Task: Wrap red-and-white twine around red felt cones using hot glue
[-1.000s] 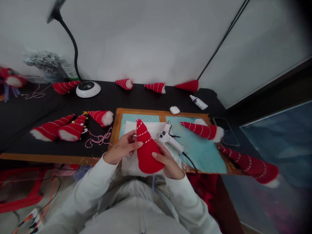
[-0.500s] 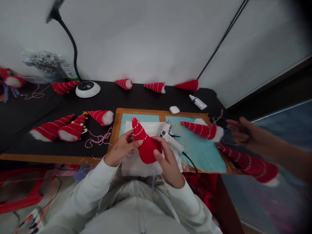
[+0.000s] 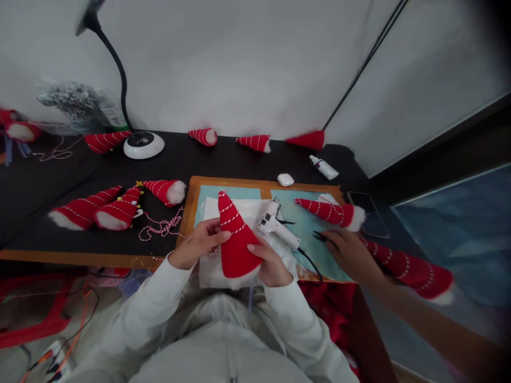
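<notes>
A red felt cone point(image 3: 238, 247) with red-and-white twine wound round its upper part is held over a white sheet point(image 3: 207, 274). My left hand point(image 3: 198, 242) grips its left side, thumb on the front near the twine. On the lower right side, my right hand point(image 3: 272, 260) holds the cone with its thumb on the front; its other fingers are partly hidden. White stuffing shows at the cone's bottom edge. Just beyond my right hand lies a white glue gun point(image 3: 278, 226). Loose twine point(image 3: 163, 227) lies left of my left hand.
Another person's hand point(image 3: 351, 252) holds small black-handled snips point(image 3: 324, 238) at the right. Several twine-wrapped cones lie about, one point(image 3: 331, 213) on the blue mat point(image 3: 311, 250). A desk lamp point(image 3: 143, 145), white bottle point(image 3: 323, 167), white case point(image 3: 285, 180) and phone point(image 3: 373, 215) are also there.
The cone has turned in my hands, so its broad red face and white bottom now show. The other person's hand has moved left onto the blue mat with the snips, uncovering the phone.
</notes>
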`<state>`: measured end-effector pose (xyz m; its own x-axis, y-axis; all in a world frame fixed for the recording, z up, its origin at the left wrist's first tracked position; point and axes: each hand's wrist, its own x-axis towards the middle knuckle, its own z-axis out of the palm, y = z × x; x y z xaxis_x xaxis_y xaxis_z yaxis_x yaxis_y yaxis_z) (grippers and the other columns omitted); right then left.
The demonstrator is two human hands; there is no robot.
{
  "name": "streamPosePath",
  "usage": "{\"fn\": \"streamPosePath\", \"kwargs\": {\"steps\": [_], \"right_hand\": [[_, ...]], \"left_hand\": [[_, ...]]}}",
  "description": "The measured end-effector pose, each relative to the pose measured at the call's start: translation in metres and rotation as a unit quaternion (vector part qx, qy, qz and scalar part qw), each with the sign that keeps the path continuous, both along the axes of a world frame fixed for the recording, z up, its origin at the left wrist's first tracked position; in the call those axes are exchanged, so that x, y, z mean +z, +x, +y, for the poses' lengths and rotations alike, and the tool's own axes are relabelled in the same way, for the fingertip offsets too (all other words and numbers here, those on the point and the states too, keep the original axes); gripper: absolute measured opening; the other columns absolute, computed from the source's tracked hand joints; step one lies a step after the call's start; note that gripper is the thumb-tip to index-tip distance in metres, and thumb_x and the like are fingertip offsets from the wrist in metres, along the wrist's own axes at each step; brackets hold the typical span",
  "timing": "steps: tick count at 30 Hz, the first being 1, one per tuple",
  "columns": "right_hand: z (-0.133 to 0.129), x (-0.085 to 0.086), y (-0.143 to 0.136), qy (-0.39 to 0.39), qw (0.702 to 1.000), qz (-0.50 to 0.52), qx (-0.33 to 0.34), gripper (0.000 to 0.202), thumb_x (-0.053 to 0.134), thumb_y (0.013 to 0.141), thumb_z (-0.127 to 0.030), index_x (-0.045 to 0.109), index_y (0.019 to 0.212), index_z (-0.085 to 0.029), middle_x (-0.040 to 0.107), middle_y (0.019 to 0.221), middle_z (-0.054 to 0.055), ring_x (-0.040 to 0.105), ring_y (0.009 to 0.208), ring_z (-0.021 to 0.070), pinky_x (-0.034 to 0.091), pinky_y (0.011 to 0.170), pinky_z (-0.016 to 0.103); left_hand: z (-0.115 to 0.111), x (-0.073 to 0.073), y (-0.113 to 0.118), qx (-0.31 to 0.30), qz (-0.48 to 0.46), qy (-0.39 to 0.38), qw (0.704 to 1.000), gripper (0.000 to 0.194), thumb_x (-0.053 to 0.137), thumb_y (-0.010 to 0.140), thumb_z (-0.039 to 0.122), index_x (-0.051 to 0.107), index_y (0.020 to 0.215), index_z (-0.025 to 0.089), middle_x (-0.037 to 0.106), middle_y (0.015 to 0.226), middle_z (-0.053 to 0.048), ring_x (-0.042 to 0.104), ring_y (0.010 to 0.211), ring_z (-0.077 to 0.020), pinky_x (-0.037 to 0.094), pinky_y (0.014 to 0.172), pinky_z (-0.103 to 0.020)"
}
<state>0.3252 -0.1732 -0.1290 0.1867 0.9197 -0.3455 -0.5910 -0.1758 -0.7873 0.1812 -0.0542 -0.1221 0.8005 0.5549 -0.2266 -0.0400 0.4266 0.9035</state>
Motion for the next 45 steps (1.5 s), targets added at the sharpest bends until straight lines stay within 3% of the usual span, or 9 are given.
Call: {"fn": "streamPosePath", "kwargs": {"steps": [5, 11, 15, 19, 24, 28, 34, 41, 45], "right_hand": [[0.006, -0.003, -0.008, -0.003, 0.999, 0.025, 0.03, 0.037, 0.075, 0.061, -0.057, 0.073, 0.085, -0.028, 0.078, 0.087, 0.008, 0.073, 0.093, 0.0325, 0.056, 0.085, 0.048], [0.005, -0.004, -0.006, 0.037, 0.992, -0.113, -0.046, 0.042, 0.074, 0.075, -0.053, 0.066, 0.106, -0.026, 0.073, 0.114, 0.005, 0.065, 0.112, 0.026, 0.051, 0.097, 0.039], [0.0, 0.0, -0.004, 0.068, 0.974, -0.214, 0.015, 0.057, 0.075, 0.076, -0.053, 0.055, 0.122, -0.026, 0.067, 0.125, 0.006, 0.064, 0.111, 0.0253, 0.052, 0.095, 0.039], [0.004, -0.002, -0.008, 0.007, 0.933, -0.354, -0.061, 0.061, 0.078, 0.073, -0.045, 0.05, 0.123, -0.025, 0.066, 0.12, 0.006, 0.064, 0.104, 0.0253, 0.053, 0.093, 0.041], [0.01, -0.009, -0.007, -0.031, 0.878, -0.456, -0.139, 0.057, 0.073, 0.076, -0.046, 0.051, 0.123, -0.023, 0.065, 0.118, 0.009, 0.062, 0.104, 0.0278, 0.051, 0.093, 0.045], [0.01, -0.01, -0.005, -0.008, 0.908, -0.401, -0.119, 0.054, 0.073, 0.076, -0.046, 0.053, 0.12, -0.023, 0.066, 0.118, 0.008, 0.063, 0.105, 0.0268, 0.051, 0.094, 0.043], [0.005, -0.006, -0.007, 0.023, 0.986, -0.149, -0.073, 0.054, 0.078, 0.073, -0.044, 0.059, 0.12, -0.025, 0.069, 0.123, 0.005, 0.064, 0.113, 0.0265, 0.052, 0.098, 0.039], [0.002, -0.006, -0.003, 0.028, 0.998, -0.016, -0.048, 0.06, 0.08, 0.066, -0.047, 0.057, 0.118, -0.028, 0.073, 0.114, 0.004, 0.07, 0.102, 0.0279, 0.055, 0.09, 0.04], [0.003, -0.009, -0.003, 0.027, 0.992, -0.108, -0.051, 0.039, 0.067, 0.079, -0.053, 0.06, 0.106, -0.025, 0.073, 0.11, 0.005, 0.068, 0.104, 0.0271, 0.054, 0.092, 0.04]], "left_hand": [[0.0, -0.005, -0.003, -0.013, 0.022, -0.028, 0.999, 0.061, 0.088, 0.055, 0.06, 0.07, 0.088, 0.012, 0.062, 0.065, 0.001, 0.042, 0.047, -0.0049, 0.028, 0.043, -0.018], [-0.004, 0.001, 0.002, 0.074, 0.015, -0.044, 0.996, 0.059, 0.089, 0.058, 0.053, 0.071, 0.097, 0.013, 0.072, 0.084, -0.005, 0.063, 0.071, -0.0142, 0.049, 0.065, -0.023], [-0.008, 0.007, 0.005, 0.074, 0.006, -0.033, 0.997, 0.057, 0.09, 0.061, 0.046, 0.068, 0.102, 0.013, 0.072, 0.089, -0.006, 0.065, 0.078, -0.0163, 0.05, 0.07, -0.025], [-0.016, 0.01, 0.005, 0.117, 0.015, -0.012, 0.993, 0.053, 0.085, 0.069, 0.046, 0.06, 0.107, 0.019, 0.059, 0.072, 0.005, 0.051, 0.059, -0.0078, 0.041, 0.056, -0.019], [-0.026, 0.017, 0.001, 0.134, 0.081, 0.083, 0.984, 0.044, 0.073, 0.078, 0.056, 0.053, 0.076, 0.018, 0.04, 0.057, 0.008, 0.033, 0.05, -0.0059, 0.027, 0.048, -0.019], [-0.026, 0.02, 0.001, 0.124, 0.093, 0.099, 0.983, 0.045, 0.07, 0.079, 0.059, 0.052, 0.076, 0.018, 0.04, 0.057, 0.008, 0.033, 0.05, -0.0071, 0.027, 0.049, -0.021], [-0.02, 0.013, 0.002, 0.145, 0.061, 0.095, 0.983, 0.045, 0.073, 0.078, 0.058, 0.051, 0.078, 0.019, 0.045, 0.062, 0.007, 0.037, 0.052, -0.007, 0.031, 0.049, -0.02], [-0.018, 0.007, 0.003, 0.101, 0.025, -0.002, 0.995, 0.058, 0.082, 0.068, 0.059, 0.061, 0.102, 0.018, 0.053, 0.069, 0.005, 0.044, 0.06, -0.0083, 0.034, 0.054, -0.02], [-0.015, 0.002, 0.005, 0.075, 0.024, -0.019, 0.997, 0.051, 0.083, 0.068, 0.055, 0.063, 0.093, 0.015, 0.056, 0.073, 0.003, 0.048, 0.063, -0.0082, 0.036, 0.057, -0.019]]}}
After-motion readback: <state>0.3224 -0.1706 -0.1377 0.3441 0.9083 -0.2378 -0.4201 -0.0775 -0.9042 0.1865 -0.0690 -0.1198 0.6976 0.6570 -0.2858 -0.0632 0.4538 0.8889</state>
